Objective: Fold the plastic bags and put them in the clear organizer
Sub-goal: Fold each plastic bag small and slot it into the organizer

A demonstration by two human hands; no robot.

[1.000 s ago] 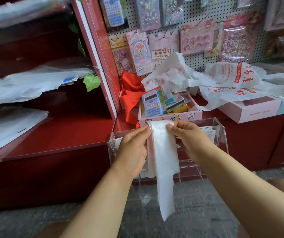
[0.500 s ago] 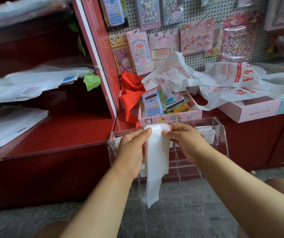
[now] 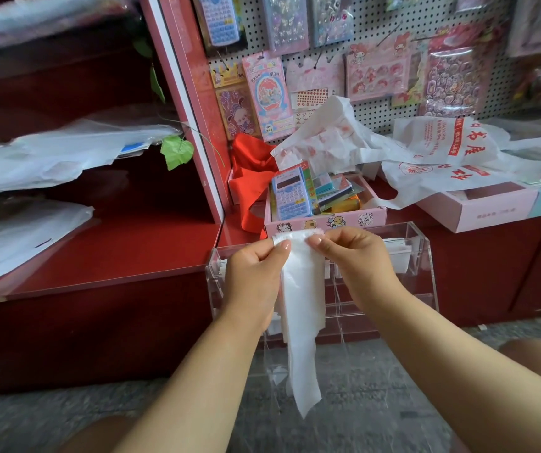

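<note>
Hands: two, left hand and right hand.
Folded white bag strip held between them: one.
Clear organizer, near centre: one.
Loose printed white bags, far right: at least two, exact count unclear.
Red bag, far centre: one.
Pink boxes: two, cartoon-printed pink box at centre, plain pink box at right.
Blue calculators: two, boxed calculator and hanging calculator.
Green leaf, left: one.
</note>
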